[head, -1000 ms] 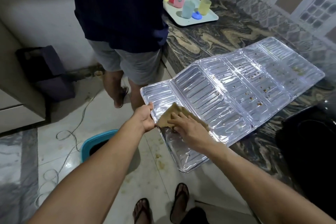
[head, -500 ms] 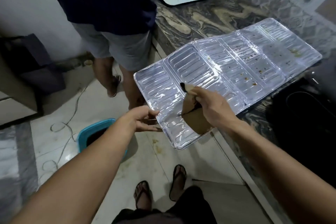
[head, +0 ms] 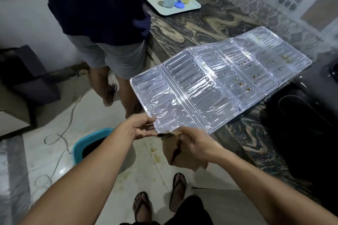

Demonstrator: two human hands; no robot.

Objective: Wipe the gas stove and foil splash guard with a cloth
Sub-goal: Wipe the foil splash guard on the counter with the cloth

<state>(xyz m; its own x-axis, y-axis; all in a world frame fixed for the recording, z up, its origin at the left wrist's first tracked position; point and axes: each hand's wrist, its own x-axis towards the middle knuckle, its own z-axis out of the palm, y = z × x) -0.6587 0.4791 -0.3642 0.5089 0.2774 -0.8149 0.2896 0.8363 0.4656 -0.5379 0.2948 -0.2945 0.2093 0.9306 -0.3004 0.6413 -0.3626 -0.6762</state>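
The silver foil splash guard (head: 210, 82) lies unfolded flat on the marble counter, its near end sticking out over the floor; brown food spots dot its far panels. My left hand (head: 139, 128) pinches the guard's near corner. My right hand (head: 193, 142) grips a brown cloth (head: 182, 157) at the guard's near edge, and most of the cloth hangs below the hand. The black gas stove (head: 301, 120) sits at the right, partly under the guard's far end.
Another person in a dark shirt and grey shorts (head: 102, 38) stands at the counter to the left. A white tray (head: 190, 7) with coloured cups is at the back. A teal-rimmed bucket (head: 91, 144) and a loose cable (head: 60, 139) are on the floor.
My right hand has drawn the cloth down off the near panel to the guard's near edge. My left hand stays at the near corner.
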